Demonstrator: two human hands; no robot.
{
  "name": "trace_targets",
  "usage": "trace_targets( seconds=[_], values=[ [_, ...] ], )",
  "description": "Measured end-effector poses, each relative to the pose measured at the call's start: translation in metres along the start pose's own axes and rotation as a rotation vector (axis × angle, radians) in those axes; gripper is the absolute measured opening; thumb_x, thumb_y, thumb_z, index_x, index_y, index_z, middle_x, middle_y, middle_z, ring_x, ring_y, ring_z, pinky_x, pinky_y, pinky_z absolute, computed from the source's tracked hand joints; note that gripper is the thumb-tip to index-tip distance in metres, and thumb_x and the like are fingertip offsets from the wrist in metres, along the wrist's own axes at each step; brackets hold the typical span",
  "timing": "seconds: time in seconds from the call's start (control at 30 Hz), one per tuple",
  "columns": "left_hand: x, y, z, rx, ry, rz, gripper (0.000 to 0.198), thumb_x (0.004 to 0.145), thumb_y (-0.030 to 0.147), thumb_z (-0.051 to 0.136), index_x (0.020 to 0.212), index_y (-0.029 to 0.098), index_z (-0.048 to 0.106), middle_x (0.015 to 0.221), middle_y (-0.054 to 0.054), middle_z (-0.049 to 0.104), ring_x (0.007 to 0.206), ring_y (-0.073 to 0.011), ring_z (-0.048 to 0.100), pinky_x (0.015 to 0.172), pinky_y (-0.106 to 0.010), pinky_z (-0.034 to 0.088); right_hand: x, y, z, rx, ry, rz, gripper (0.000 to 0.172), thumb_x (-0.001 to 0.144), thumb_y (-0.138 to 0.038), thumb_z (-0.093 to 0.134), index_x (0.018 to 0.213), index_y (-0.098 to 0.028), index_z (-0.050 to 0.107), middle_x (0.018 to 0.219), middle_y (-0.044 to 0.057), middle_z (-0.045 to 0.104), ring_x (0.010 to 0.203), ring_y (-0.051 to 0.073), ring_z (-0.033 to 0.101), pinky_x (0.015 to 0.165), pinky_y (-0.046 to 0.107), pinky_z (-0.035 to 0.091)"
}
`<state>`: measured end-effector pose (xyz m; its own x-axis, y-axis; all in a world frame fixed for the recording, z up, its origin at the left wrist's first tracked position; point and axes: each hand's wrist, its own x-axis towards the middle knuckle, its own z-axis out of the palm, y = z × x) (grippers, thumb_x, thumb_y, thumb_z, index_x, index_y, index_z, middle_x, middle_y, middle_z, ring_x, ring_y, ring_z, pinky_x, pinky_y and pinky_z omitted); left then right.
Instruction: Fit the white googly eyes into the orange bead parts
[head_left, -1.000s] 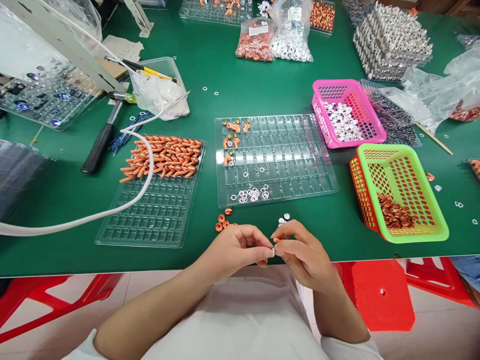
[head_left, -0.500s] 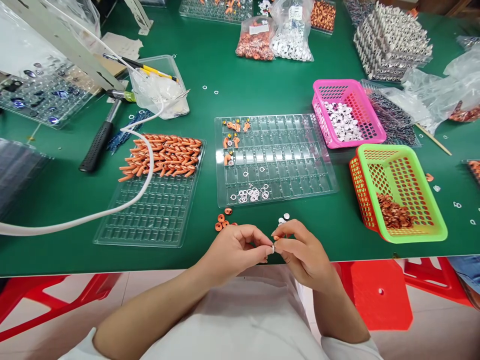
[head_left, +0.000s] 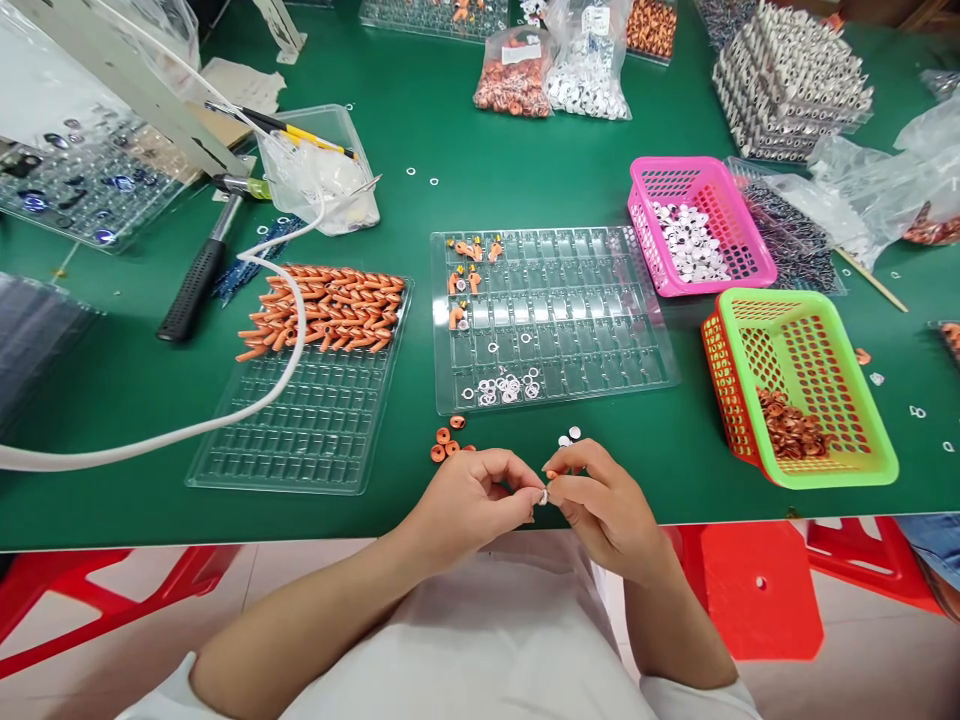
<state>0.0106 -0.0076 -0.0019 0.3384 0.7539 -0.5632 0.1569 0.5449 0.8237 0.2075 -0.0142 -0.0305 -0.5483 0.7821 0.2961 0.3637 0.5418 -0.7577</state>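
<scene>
My left hand pinches a small white ring between thumb and forefinger, close above the table's front edge. My right hand meets it there, fingers closed; a bit of an orange piece shows between its fingertips, mostly hidden. Just beyond my left hand lie several orange round beads. A few white discs sit beyond my right fingers. Ahead is a clear compartment tray with several orange parts at its upper left and loose white rings along its near side.
To the left, another clear tray bears rows of orange tubular parts; a white hose crosses it. A hammer lies further left. A pink basket and a green basket with copper-coloured pieces stand right. Filled bags lie behind.
The white ring at my left fingertips has turned slightly and shifted a little left, showing more of its face. Both hands otherwise keep their places; the view has moved very slightly.
</scene>
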Motion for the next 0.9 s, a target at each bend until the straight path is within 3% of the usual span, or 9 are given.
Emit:
trace_targets(
  seconds=[0.27, 0.4, 0.63, 0.9],
  values=[
    [-0.0038, 0.0045, -0.0049, 0.036, -0.044, 0.060, 0.014, 0.081, 0.023, 0.062, 0.087, 0.017, 0.072, 0.074, -0.003, 0.072, 0.070, -0.0144, 0.067, 0.065, -0.024, 0.054, -0.0028, -0.0005, -0.0047, 0.090, 0.005, 0.056, 0.021, 0.089, -0.004, 0.048, 0.097, -0.023, 0.054, 0.103, 0.006, 0.055, 0.087, 0.016, 0.054, 0.075, 0.032, 0.047],
    [-0.0059, 0.0053, -0.0074, 0.186, 0.050, 0.215, 0.013, 0.081, 0.020, 0.062, 0.089, 0.018, 0.072, 0.085, -0.003, 0.074, 0.076, -0.0137, 0.068, 0.071, -0.023, 0.055, -0.0030, -0.0014, -0.0065, 0.082, 0.031, 0.072, 0.021, 0.088, -0.003, 0.048, 0.097, -0.022, 0.054, 0.103, 0.006, 0.055, 0.089, 0.016, 0.054, 0.077, 0.033, 0.047],
    [-0.0055, 0.0011, -0.0033, 0.325, 0.079, 0.487, 0.010, 0.080, 0.012, 0.062, 0.083, 0.015, 0.071, 0.077, -0.003, 0.069, 0.070, -0.0105, 0.063, 0.066, -0.018, 0.053, -0.0020, -0.0018, -0.0037, 0.021, 0.026, 0.093, 0.019, 0.089, -0.005, 0.049, 0.096, -0.022, 0.054, 0.104, 0.007, 0.055, 0.092, 0.018, 0.054, 0.079, 0.036, 0.046],
    [-0.0055, -0.0015, -0.0037, 0.375, 0.096, 0.527, 0.011, 0.082, 0.010, 0.060, 0.082, 0.014, 0.070, 0.076, -0.002, 0.068, 0.070, -0.0105, 0.062, 0.065, -0.019, 0.051, -0.0009, -0.0037, -0.0028, -0.027, 0.024, 0.070, 0.019, 0.090, -0.005, 0.047, 0.095, -0.022, 0.053, 0.103, 0.007, 0.056, 0.091, 0.018, 0.055, 0.078, 0.036, 0.046]
  ],
)
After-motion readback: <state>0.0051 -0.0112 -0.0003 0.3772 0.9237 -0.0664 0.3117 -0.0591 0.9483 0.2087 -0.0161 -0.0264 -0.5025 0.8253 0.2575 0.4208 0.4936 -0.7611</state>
